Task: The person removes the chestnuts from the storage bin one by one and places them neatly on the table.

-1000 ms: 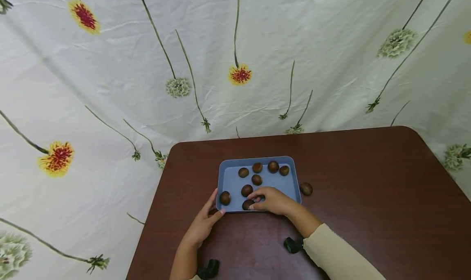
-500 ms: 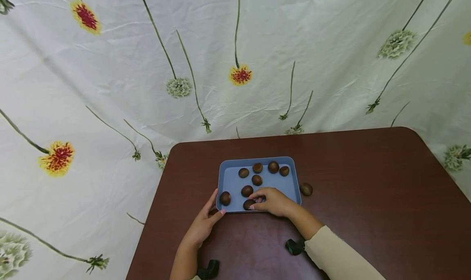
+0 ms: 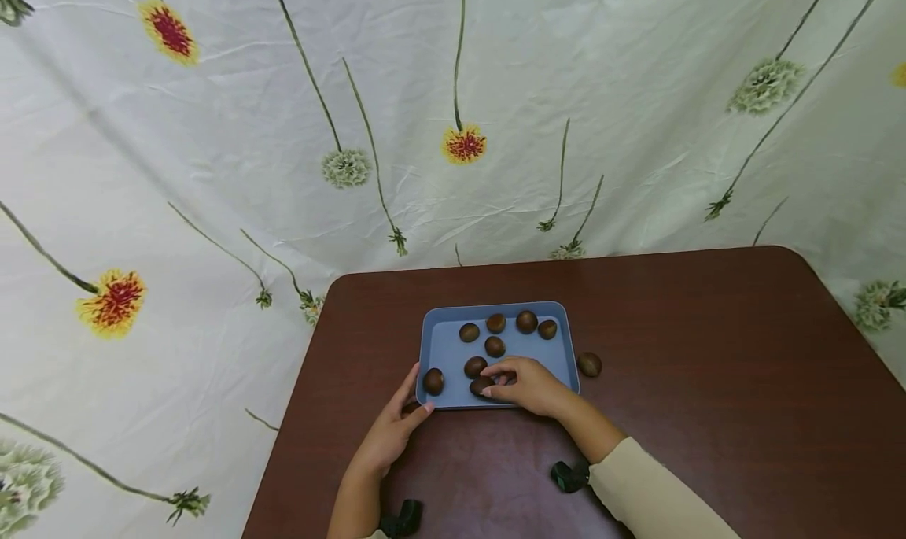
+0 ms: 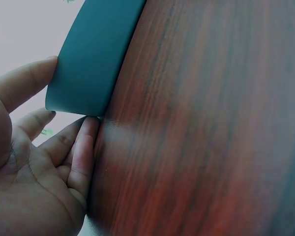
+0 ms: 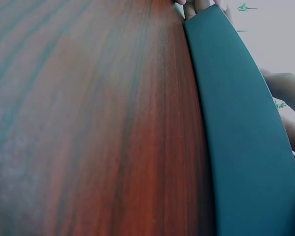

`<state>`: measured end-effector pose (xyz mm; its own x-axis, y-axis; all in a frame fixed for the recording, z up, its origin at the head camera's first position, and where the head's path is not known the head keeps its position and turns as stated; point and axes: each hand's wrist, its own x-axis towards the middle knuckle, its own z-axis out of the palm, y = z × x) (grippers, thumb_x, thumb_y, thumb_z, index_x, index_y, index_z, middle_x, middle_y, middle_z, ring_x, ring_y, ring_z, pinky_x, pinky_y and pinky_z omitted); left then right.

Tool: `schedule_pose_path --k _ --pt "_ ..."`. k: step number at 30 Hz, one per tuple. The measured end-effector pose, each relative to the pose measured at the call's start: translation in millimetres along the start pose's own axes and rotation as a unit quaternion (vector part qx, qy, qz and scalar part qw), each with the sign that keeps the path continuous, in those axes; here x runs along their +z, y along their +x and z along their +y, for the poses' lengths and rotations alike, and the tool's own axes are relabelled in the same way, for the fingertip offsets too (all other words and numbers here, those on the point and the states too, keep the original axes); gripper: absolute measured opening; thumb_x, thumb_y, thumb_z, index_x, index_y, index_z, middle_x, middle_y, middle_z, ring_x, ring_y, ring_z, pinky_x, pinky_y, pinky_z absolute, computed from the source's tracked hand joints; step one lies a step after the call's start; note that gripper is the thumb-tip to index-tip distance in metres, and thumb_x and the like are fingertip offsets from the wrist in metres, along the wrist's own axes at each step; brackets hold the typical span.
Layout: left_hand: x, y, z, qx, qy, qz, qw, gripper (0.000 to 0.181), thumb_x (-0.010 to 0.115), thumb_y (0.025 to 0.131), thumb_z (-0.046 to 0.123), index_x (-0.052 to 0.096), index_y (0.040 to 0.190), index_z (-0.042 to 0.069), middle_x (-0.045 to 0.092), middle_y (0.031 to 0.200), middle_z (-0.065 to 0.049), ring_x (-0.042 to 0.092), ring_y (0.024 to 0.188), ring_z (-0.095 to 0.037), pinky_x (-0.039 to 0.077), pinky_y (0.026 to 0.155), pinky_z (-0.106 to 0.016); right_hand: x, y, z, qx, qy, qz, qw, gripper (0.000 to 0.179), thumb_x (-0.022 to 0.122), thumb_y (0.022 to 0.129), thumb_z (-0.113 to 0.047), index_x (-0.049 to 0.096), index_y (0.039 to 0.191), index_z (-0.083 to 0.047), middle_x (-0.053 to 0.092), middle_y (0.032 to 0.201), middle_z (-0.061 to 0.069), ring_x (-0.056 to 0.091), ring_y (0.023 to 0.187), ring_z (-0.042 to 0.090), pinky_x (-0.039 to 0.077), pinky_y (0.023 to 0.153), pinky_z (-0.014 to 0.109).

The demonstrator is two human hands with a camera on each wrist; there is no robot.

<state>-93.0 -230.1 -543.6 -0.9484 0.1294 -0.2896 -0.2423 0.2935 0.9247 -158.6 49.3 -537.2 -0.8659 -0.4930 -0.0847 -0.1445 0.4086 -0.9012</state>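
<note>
A shallow blue tray (image 3: 460, 397) lies on the table with several round brown chestnuts spread over it. My left hand (image 3: 388, 437) grips the tray's near left corner, thumb at the front edge and fingers along the left side. In the left wrist view, the thumb (image 4: 37, 78) touches the tray wall (image 4: 93, 59). Inside the tray, my right hand (image 3: 531, 385) pinches a chestnut (image 3: 481, 386) near the front edge, thumb on its near side. Close behind it sits another chestnut (image 3: 475, 367). In the right wrist view, the tray wall (image 5: 246, 132) partly hides the right fingers.
One loose chestnut (image 3: 589, 364) lies on the brown table (image 3: 708, 366), just right of the tray. A chestnut (image 3: 433, 381) sits in the tray's near left corner. A white flowered cloth (image 3: 637, 130) hangs behind the table.
My right hand has shifted the pinched chestnut slightly away from the front edge and to the right. The left hand and tray stay in place.
</note>
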Motion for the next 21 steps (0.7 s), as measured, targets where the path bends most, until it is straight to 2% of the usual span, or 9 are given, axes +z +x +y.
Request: schedule_pose_path --k 5,12,16,21 --pt "-0.4 -0.5 1.2 -0.003 0.007 0.004 1.0 0.074 0.062 0.102 0.03 0.019 0.161 0.041 0.023 0.169 -0.004 0.039 0.144 -0.036 0.034 0.113 -0.06 -0.9 -2.0 0.0 -0.011 0.011 0.033 0.9993 0.032 0.077 0.091 -0.032 0.075 0.12 -0.018 0.068 0.096 -0.001 0.061 0.082 0.008 0.051 0.076 0.025" --pt "-0.5 -0.4 1.2 -0.006 0.011 0.007 0.9999 0.073 0.062 0.102 0.03 0.02 0.16 0.045 0.023 0.169 -0.004 0.037 0.145 -0.037 0.031 0.113 -0.062 -2.9 -5.8 -4.6 -0.019 0.018 0.096 0.995 0.034 0.078 0.09 -0.032 0.074 0.121 -0.02 0.066 0.099 -0.002 0.061 0.086 0.01 0.051 0.079 0.025" --pt "-0.4 -0.1 1.4 -0.003 0.015 0.007 0.9999 0.073 0.063 0.101 0.031 0.021 0.16 0.044 0.025 0.168 -0.005 0.038 0.144 -0.037 0.032 0.113 -0.062 -4.6 -10.4 -6.4 -0.017 0.021 0.124 0.9919 0.037 0.078 0.09 -0.035 0.073 0.123 -0.02 0.068 0.107 -0.004 0.062 0.092 0.011 0.052 0.083 0.026" --pt "-0.3 -0.4 0.7 -0.003 0.016 0.007 0.9998 0.074 0.063 0.101 0.031 0.021 0.16 0.044 0.022 0.17 -0.004 0.033 0.148 -0.039 0.03 0.114 -0.063 -8.8 -19.2 -6.3 -0.02 0.04 0.144 0.9885 0.039 0.077 0.091 -0.033 0.071 0.127 -0.018 0.068 0.119 -0.003 0.063 0.103 0.016 0.053 0.09 0.032"
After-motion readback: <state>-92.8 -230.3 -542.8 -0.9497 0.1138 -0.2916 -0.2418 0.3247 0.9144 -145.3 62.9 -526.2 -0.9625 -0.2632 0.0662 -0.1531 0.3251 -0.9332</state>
